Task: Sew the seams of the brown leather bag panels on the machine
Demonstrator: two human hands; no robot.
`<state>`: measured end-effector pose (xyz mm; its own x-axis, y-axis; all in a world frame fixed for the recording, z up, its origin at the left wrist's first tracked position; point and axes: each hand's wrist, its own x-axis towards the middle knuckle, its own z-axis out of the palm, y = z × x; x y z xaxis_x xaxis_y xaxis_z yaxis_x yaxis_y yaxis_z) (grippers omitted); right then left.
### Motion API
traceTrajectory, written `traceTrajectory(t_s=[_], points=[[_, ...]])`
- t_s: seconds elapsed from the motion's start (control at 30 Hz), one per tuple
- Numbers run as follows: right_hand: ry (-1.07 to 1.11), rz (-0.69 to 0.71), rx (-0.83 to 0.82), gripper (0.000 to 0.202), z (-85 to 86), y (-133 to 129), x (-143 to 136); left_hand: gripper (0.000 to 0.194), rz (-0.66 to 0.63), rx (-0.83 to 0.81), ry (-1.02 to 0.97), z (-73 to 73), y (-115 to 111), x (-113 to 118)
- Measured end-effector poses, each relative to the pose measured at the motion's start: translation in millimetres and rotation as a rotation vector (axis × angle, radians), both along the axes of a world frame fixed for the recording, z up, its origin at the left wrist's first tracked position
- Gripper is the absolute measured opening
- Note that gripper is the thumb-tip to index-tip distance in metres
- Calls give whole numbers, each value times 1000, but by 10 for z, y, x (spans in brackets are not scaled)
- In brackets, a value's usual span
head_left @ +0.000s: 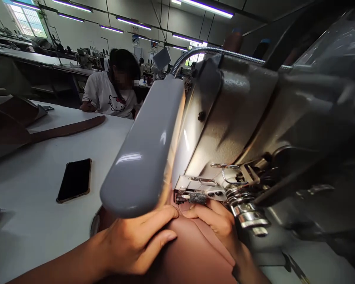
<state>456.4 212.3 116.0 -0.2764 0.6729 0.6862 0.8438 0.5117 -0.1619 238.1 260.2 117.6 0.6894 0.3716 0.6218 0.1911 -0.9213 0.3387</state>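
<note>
Brown leather piece point(192, 252) under both hands; left hand point(136, 244) flat, fingers loosely spread; right hand point(215, 223) curled, fingertips pressing by the sewing machine point(239, 118) foot.

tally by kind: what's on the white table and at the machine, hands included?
Hands: 2 (left hand, right hand)
Phone: 1
Brown pieces: 2 (piece under the hands, strip)
Sewing machine: 1
Lamp: 1
Total: 7
</note>
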Motion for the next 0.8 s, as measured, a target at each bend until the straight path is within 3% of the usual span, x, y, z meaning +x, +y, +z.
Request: traceTrajectory(t_s=[0.23, 0.43, 0.53, 0.67, 0.8], points=[[53, 55, 43, 14, -38, -89, -49, 24, -20, 102, -52, 70, -64, 84], [-16, -7, 80, 15, 28, -112, -160, 26, 33, -7, -7, 83, -97, 57], [-41, -39, 92, 20, 58, -109, -214, 40, 90, 102, -25, 84, -166, 90], [-48, -76, 114, 23, 48, -105, -274, 43, 238, 401, 45, 42, -313, 136], [-35, -81, 132, 21, 34, -120, -329, 39, 316, 444, 221, 20, -414, 109]])
